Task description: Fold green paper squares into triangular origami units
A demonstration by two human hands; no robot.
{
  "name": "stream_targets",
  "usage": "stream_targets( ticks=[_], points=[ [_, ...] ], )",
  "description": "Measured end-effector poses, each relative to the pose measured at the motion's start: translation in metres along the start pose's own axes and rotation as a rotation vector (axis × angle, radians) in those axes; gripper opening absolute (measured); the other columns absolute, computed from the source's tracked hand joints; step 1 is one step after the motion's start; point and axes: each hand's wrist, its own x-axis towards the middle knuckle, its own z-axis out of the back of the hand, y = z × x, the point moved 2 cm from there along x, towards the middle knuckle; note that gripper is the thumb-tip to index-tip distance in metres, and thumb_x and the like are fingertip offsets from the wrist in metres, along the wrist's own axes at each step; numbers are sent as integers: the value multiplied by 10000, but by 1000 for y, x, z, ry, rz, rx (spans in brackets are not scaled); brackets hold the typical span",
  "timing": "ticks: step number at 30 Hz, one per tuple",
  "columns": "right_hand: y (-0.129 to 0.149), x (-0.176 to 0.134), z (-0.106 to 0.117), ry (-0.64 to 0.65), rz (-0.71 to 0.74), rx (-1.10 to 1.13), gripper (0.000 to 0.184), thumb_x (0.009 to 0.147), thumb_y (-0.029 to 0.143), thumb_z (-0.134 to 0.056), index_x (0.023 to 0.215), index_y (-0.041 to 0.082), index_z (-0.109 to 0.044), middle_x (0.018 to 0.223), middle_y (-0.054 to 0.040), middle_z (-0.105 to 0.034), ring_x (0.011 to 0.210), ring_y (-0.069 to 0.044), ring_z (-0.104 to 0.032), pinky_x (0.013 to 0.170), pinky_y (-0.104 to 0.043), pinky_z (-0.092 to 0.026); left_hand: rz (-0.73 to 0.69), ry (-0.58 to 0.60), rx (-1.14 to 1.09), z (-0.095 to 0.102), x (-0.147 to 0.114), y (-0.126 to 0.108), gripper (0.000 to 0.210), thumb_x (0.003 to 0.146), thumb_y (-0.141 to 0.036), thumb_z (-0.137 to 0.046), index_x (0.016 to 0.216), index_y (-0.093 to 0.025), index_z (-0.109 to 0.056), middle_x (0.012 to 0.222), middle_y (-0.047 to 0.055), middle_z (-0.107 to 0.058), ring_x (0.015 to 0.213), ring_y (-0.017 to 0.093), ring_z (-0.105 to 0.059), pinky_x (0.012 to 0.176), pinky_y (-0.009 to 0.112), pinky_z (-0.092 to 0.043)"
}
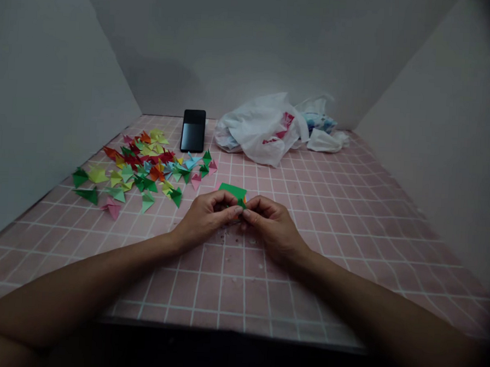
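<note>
Centrally, a small piece of folded green paper (241,204) is held just above the desk (329,303), pinched between the fingertips of two bare hands. The left hand (208,211) grips it from the left with thumb and curled fingers; the right hand (272,223) grips it from the right in the same way, so the fingertips nearly meet. How the paper is folded is too small to make out.

Just behind and partly hidden by the hands is a flat green sheet (233,190), with a bit of orange showing at its edge. Small specks dot the desk below the hands.

To the left spreads a loose cluster of folded paper shapes (148,183), pointed and winged, in green, yellow, red, orange, pink and pale blue. Beyond them, a dark phone (193,131) stands upright. To its right sits a crumpled white plastic bag (260,121) with red markings, beside a smaller white and blue bundle (320,121). A pink cloth with white grid lines covers the desk. Plain grey walls (252,41) enclose three sides.
</note>
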Motion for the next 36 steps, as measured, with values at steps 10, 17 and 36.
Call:
stream_targets(
  ticks=[10,17,36],
  points=[
    [6,-7,-3,-37,78,-293,171,827,250,-674,704,183,-575,640,31,-575,578,-102,-517,551,-253,-416,58,8,-77,-2,-2,-2,232,796,-361,-720,751,-151,-631,646,-23,-577,588,95,-496,551,217,-381],
    [-1,-3,0,83,-60,-52,177,838,321,-704,774,180,-617,629,18,-637,583,-117,-585,628,-277,-482,144,-4,-202,-1,-1,-1,290,794,-394,-723,698,-148,-604,607,-31,-577,553,81,-514,567,210,-411],
    [3,-3,0,-74,1,-160,226,856,358,-651,736,190,-559,643,31,-588,551,-97,-533,557,-253,-418,162,127,-179,-5,3,6,268,813,-388,-691,768,-148,-581,652,-27,-605,532,77,-558,535,209,-425]
  ],
)
